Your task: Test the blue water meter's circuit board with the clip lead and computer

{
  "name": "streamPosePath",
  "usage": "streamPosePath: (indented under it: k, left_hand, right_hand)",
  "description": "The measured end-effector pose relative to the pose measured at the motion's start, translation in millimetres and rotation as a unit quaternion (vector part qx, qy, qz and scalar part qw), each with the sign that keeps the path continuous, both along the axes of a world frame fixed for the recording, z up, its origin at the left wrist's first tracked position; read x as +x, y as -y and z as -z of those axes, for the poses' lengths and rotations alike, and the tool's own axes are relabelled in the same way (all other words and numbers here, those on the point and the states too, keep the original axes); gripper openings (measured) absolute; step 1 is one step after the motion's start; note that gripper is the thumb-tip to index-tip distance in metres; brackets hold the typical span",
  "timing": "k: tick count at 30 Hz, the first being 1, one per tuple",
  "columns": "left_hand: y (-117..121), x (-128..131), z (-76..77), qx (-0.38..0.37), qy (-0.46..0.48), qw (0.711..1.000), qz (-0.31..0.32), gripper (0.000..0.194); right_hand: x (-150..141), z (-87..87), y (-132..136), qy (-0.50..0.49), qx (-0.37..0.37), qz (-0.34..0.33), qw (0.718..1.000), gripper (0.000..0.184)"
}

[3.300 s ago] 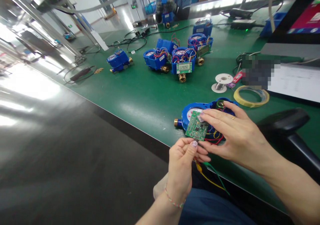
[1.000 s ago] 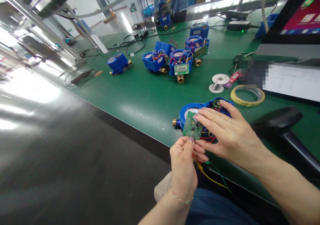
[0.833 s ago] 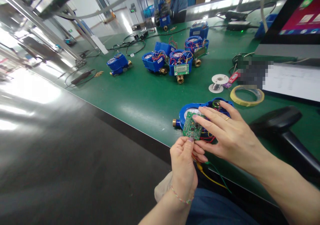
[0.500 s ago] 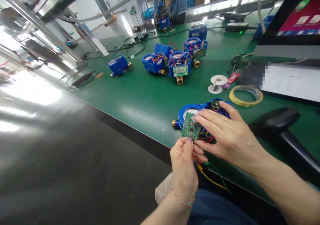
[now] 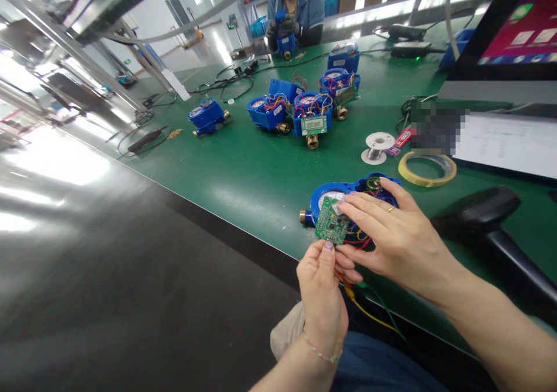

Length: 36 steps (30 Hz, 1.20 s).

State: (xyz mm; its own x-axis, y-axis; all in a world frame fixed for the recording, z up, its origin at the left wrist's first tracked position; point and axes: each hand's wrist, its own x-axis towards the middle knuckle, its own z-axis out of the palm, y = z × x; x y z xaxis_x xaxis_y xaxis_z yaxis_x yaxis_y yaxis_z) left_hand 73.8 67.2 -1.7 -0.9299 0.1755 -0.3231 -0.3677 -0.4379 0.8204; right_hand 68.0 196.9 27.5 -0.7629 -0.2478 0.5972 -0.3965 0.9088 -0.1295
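My left hand [image 5: 322, 285] pinches the lower edge of a green circuit board [image 5: 331, 221], thumb on top. Yellow and green leads [image 5: 374, 314] run from beneath its fingers toward my lap. My right hand [image 5: 398, 235] reaches in from the right and steadies the board, fingertips at its upper right corner by a small whitish piece [image 5: 337, 207], thumb near the lower corner. Behind the board lies an open blue water meter [image 5: 317, 198] with a brass end and red and yellow wires inside. My right fingers cover part of its housing.
Several blue meters [image 5: 278, 113] stand farther back on the green table [image 5: 217, 177]. A solder spool [image 5: 375, 148], a yellow tape roll [image 5: 429, 177] and a black handheld scanner [image 5: 487, 206] lie to the right, near a screen [image 5: 522, 32]. Across the table, a gloved person [image 5: 300, 9] holds another blue meter.
My hands and the circuit board have barely moved. Across the table, the other person's gloved hands have shifted around their blue meter. The view has moved slightly.
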Motion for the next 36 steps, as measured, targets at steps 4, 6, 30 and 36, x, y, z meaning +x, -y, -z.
streamPosePath:
  k: [4, 6, 30, 36]
  left_hand:
    - [0.7, 0.0, 0.3, -0.002, -0.005, 1.0, 0.004, 0.019]
    - [0.9, -0.4, 0.1, -0.004, -0.005, 1.0, 0.004, 0.019]
    - [12.0, -8.0, -10.3, 0.011, 0.031, 0.998, 0.054, 0.016]
    - [12.7, -5.1, -9.6, 0.028, 0.031, 0.998, 0.054, 0.017]
  right_hand:
    - [-0.1, -0.1, -0.1, 0.001, 0.0, 0.0, 1.0, 0.034]
    - [-0.1, 0.0, -0.2, 0.003, -0.001, 0.0, 1.0, 0.035]
    - [-0.8, -0.2, -0.1, -0.006, -0.007, -0.004, 1.0, 0.034]
    - [-1.2, 0.7, -0.5, -0.003, -0.014, -0.003, 1.0, 0.034]
